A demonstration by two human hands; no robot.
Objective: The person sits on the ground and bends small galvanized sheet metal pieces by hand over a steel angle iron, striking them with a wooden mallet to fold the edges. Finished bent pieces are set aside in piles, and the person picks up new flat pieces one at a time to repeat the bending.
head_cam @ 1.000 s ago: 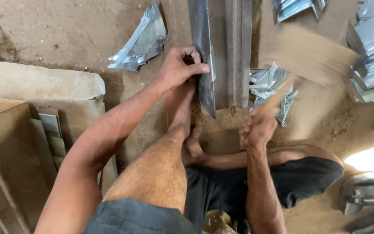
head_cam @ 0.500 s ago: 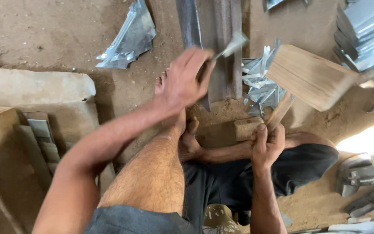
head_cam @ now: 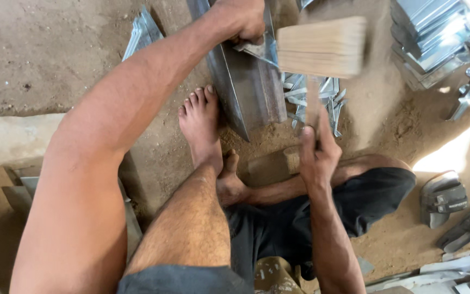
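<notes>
Your left hand (head_cam: pixel 243 19) fingers press a thin, sharp-edged metal strip (head_cam: pixel 257 50) onto the steel bar (head_cam: pixel 248 90); your right hand (head_cam: pixel 315 155) fingers clamp the heavy wooden mallet (head_cam: pixel 322 46) handle low.

Stacked grey metal pieces (head_cam: pixel 428 32), dark sandals (head_cam: pixel 443 198), stone slab (head_cam: pixel 12 139) on dirt floor (head_cam: pixel 55 54)

Wooden mallet with pale block head (head_cam: pixel 321 46): one.
Long grey steel angle beam (head_cam: pixel 248 90): one.
Bare hands: two, left (head_cam: pixel 243 19) and right (head_cam: pixel 316 155).
Bare feet: two.
Dark sandals on sandy floor (head_cam: pixel 443 197): two.
Bent shiny sheet-metal pieces (head_cam: pixel 428 32): too many to count.
</notes>
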